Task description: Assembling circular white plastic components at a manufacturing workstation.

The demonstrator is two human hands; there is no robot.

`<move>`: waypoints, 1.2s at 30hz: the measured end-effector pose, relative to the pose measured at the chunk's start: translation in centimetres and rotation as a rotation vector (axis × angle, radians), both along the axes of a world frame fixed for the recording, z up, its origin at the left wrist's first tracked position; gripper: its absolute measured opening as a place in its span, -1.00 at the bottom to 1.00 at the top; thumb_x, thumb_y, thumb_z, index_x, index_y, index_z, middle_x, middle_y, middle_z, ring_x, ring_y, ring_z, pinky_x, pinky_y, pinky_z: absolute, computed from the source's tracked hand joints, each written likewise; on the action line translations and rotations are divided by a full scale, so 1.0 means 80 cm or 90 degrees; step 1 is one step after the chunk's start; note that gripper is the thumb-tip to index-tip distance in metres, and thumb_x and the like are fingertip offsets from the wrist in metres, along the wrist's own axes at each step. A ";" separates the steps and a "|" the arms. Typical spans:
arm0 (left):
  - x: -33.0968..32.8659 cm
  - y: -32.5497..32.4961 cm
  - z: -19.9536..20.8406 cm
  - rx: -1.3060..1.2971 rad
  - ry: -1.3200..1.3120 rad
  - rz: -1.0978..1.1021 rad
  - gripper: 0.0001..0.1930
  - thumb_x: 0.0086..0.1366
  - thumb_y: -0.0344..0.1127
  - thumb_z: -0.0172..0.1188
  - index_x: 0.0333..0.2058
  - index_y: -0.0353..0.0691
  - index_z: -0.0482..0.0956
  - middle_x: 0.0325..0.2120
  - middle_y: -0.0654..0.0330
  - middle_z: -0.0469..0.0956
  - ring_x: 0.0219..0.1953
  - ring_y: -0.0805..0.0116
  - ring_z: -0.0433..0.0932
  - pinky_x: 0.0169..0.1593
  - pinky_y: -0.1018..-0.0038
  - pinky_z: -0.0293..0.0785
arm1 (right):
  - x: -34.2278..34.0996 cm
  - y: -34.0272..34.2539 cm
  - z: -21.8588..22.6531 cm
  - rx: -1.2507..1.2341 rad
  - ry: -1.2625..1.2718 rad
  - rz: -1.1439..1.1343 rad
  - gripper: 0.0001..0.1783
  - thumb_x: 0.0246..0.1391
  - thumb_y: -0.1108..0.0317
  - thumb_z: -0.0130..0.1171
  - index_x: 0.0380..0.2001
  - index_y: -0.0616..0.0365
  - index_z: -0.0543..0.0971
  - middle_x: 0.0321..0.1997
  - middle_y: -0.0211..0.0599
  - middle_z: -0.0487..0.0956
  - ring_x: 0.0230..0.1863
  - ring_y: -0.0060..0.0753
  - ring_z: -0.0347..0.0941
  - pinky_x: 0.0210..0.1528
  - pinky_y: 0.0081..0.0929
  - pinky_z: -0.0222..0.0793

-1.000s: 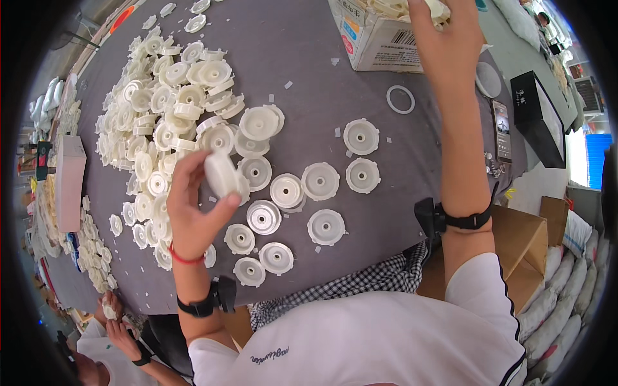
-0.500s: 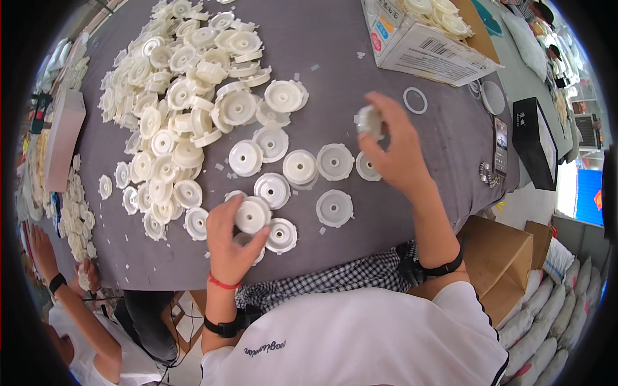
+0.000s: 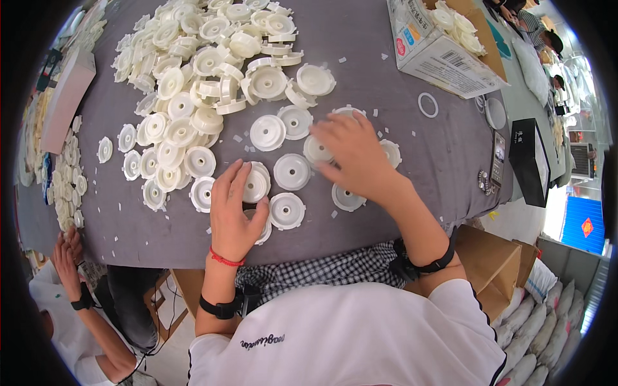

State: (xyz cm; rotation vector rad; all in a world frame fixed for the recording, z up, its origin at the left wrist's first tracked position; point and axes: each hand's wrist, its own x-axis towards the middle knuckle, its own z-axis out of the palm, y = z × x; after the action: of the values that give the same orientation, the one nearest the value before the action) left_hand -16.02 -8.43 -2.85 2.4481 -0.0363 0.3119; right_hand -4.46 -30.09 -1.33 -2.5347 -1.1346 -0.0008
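My left hand (image 3: 233,209) curls beside a white plastic disc (image 3: 258,183), the rim between its fingers and thumb. My right hand (image 3: 357,154) reaches over another white disc (image 3: 317,150). Its fingers are stretched and somewhat blurred, thumb apart, and part of the disc is hidden under them. Between the hands lies a flat disc with a centre hole (image 3: 291,172). A similar disc (image 3: 287,211) rests near my left thumb, and one (image 3: 348,198) shows partly below my right wrist. Farther back, one disc (image 3: 349,112) peeks out beyond my right fingers.
A large heap of cream plastic parts (image 3: 187,83) covers the far left table. At the back right stands a cardboard box (image 3: 444,64) with more parts. A white ring (image 3: 427,105), a phone (image 3: 497,157) and a black box (image 3: 530,161) lie rightward. A co-worker's hands (image 3: 67,257) are at left.
My right hand has moved left from the side, and the disc it held no longer shows in its fingers. A disc now lies beyond that hand. The view has shifted slightly.
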 end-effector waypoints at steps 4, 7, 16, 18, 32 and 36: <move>0.002 0.003 -0.014 -0.106 -0.043 0.039 -0.42 -0.05 -0.42 0.28 0.02 -0.31 0.36 -0.03 -0.03 0.38 0.00 0.06 0.37 0.07 0.29 0.28 | 0.001 -0.002 0.002 -0.088 -0.031 0.018 -0.43 -0.14 0.23 0.25 0.00 0.14 0.40 0.04 -0.24 0.39 0.20 -0.18 0.17 0.29 0.01 -0.15; -0.001 0.005 -0.027 -0.072 -0.120 0.056 -0.42 -0.06 -0.41 0.31 0.00 -0.31 0.37 -0.06 -0.04 0.41 -0.02 0.07 0.40 0.04 0.28 0.30 | 0.026 -0.029 0.035 0.228 -0.041 -0.144 -0.42 -0.17 0.17 0.31 -0.05 0.15 0.42 -0.02 -0.22 0.44 0.13 -0.24 0.25 0.22 -0.12 0.05; 0.005 0.011 -0.007 -0.039 -0.106 -0.028 -0.58 0.00 -0.35 0.24 -0.11 -0.27 0.46 -0.01 -0.02 0.37 0.05 0.01 0.32 0.09 0.25 0.23 | 0.066 -0.010 0.094 0.281 -0.036 -0.296 -0.40 -0.03 0.10 0.22 0.01 0.23 0.38 0.00 -0.04 0.45 0.07 -0.22 0.35 0.10 -0.37 0.23; 0.021 0.012 0.002 -0.082 -0.097 -0.073 -0.63 0.05 -0.29 0.23 -0.14 -0.28 0.48 0.00 -0.02 0.37 0.07 0.02 0.31 0.09 0.26 0.22 | 0.065 0.020 0.049 0.098 -0.158 -0.093 -0.38 -0.05 0.15 0.21 0.06 0.22 0.34 0.08 0.03 0.37 0.15 -0.06 0.26 0.12 -0.27 0.23; 0.096 -0.007 0.003 -0.020 -0.056 -0.086 -0.41 -0.05 -0.31 0.31 0.01 -0.27 0.38 -0.04 0.01 0.39 0.01 0.06 0.34 0.06 0.28 0.27 | 0.013 -0.007 0.018 0.653 0.637 -0.276 -0.58 0.11 0.27 0.07 -0.01 0.25 0.31 -0.01 -0.11 0.43 -0.03 -0.28 0.42 -0.06 -0.28 0.42; 0.061 -0.045 0.040 -0.259 0.008 -0.163 -0.29 -0.05 -0.28 0.35 0.10 -0.28 0.27 0.05 0.01 0.31 0.13 0.08 0.26 0.14 0.28 0.20 | -0.026 -0.002 0.035 0.856 0.984 -0.191 -0.60 0.24 0.22 -0.14 0.01 0.30 0.29 0.00 -0.13 0.42 -0.04 -0.33 0.43 -0.06 -0.24 0.44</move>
State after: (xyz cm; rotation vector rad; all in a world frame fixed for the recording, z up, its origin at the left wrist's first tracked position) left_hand -11.11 -12.03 0.32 2.0132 -0.2541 0.1685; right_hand -6.54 -30.23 1.49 -0.8569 0.0491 0.6936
